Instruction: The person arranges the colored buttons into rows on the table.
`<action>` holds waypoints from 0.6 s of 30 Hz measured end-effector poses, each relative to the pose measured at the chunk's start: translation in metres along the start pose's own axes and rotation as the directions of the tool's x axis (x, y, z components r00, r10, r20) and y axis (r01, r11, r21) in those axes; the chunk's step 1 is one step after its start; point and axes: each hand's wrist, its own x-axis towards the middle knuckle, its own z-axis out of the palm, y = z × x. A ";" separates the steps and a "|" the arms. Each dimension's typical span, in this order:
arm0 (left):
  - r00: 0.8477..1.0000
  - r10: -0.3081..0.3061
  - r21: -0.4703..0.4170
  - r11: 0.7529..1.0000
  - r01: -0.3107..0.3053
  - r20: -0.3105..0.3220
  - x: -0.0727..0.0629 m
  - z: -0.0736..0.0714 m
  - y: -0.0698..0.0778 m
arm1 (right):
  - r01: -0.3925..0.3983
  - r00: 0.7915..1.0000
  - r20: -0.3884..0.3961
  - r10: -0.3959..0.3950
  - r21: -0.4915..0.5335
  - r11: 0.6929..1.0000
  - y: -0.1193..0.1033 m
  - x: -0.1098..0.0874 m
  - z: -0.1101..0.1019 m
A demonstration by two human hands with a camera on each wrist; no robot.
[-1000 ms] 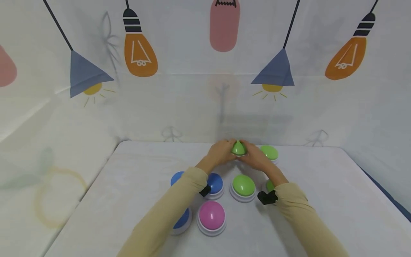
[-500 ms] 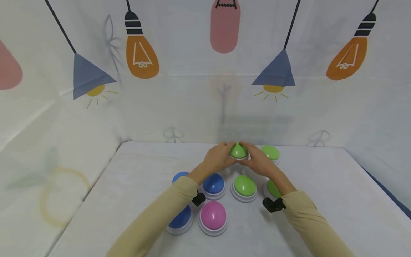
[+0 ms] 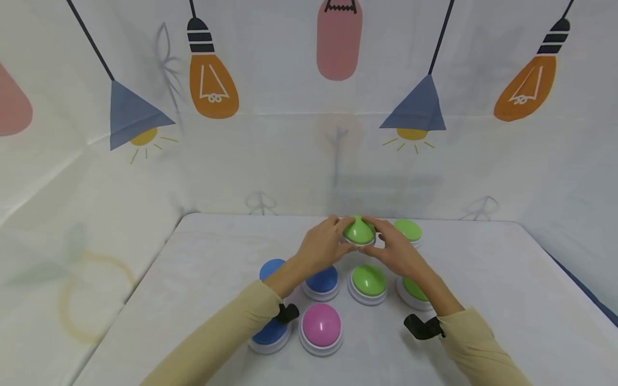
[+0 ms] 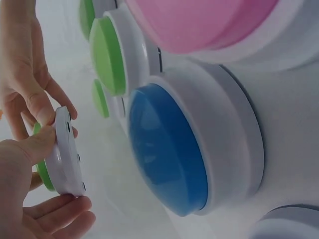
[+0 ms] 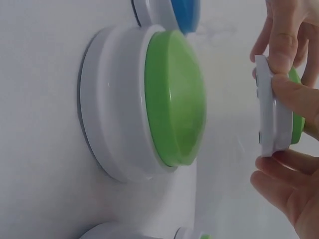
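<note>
Beyond the middle of the table, both hands hold a green push button (image 3: 359, 233) with a white base, raised off the surface. My left hand (image 3: 319, 244) grips its left side and my right hand (image 3: 398, 251) its right side. In the left wrist view, the button's white base (image 4: 69, 167) stands on edge, thumbs meeting near its rim and the fingers of both hands around it. The right wrist view shows small dark marks on the underside of the base (image 5: 269, 107). Nearest below the hands, another green button (image 3: 369, 280) rests on the table.
Blue buttons (image 3: 322, 280) stand on the left, partly behind the left forearm. A pink button (image 3: 321, 326) sits nearer the front. To the right are a green button (image 3: 415, 289) by the right forearm and one (image 3: 408, 229) at the back. A patterned cloth (image 3: 289, 161) hangs behind the table (image 3: 483, 268).
The held green button has come slightly down and nearer in the head view, showing more of its dome. Both wrists and forearms have spread outward, while the other buttons stay put.
</note>
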 end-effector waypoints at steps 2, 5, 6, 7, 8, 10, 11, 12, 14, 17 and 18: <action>1.000 0.018 0.003 1.000 -0.018 -0.017 -0.004 -0.003 0.003 | 0.012 1.000 -0.023 -0.012 -0.004 1.000 -0.002 -0.005 0.000; 0.998 0.041 -0.001 0.999 -0.041 -0.046 -0.010 -0.008 0.007 | 0.034 0.998 -0.058 -0.034 -0.006 0.999 -0.007 -0.012 -0.001; 0.997 0.048 -0.004 0.999 -0.048 -0.055 -0.013 -0.009 0.009 | 0.041 0.997 -0.068 -0.041 -0.007 0.999 -0.008 -0.014 -0.001; 0.996 0.054 -0.008 0.998 -0.055 -0.065 -0.015 -0.010 0.010 | 0.052 0.996 -0.078 -0.052 -0.006 0.999 -0.010 -0.017 -0.001; 0.996 0.059 -0.018 0.998 -0.060 -0.072 -0.018 -0.012 0.012 | 0.058 0.994 -0.088 -0.058 -0.009 0.998 -0.011 -0.020 -0.001; 0.995 0.064 -0.031 0.997 -0.067 -0.081 -0.023 -0.014 0.015 | 0.071 0.991 -0.113 -0.072 -0.012 0.997 -0.014 -0.027 -0.001; 0.994 0.068 -0.037 0.997 -0.071 -0.086 -0.026 -0.014 0.017 | 0.081 0.988 -0.128 -0.083 -0.021 0.996 -0.015 -0.031 -0.001; 0.993 0.071 -0.042 0.996 -0.075 -0.093 -0.029 -0.015 0.019 | 0.092 0.985 -0.145 -0.096 -0.032 0.995 -0.017 -0.034 0.000; 0.991 0.078 -0.053 0.995 -0.084 -0.104 -0.033 -0.016 0.022 | 0.114 0.976 -0.182 -0.121 -0.052 0.992 -0.019 -0.041 0.001; 0.987 0.103 -0.060 0.992 -0.111 -0.126 -0.039 -0.018 0.027 | 0.151 0.958 -0.237 -0.163 -0.068 0.986 -0.022 -0.051 0.002; 0.985 0.113 -0.062 0.991 -0.121 -0.130 -0.041 -0.019 0.029 | 0.158 0.953 -0.252 -0.170 -0.068 0.985 -0.022 -0.055 0.002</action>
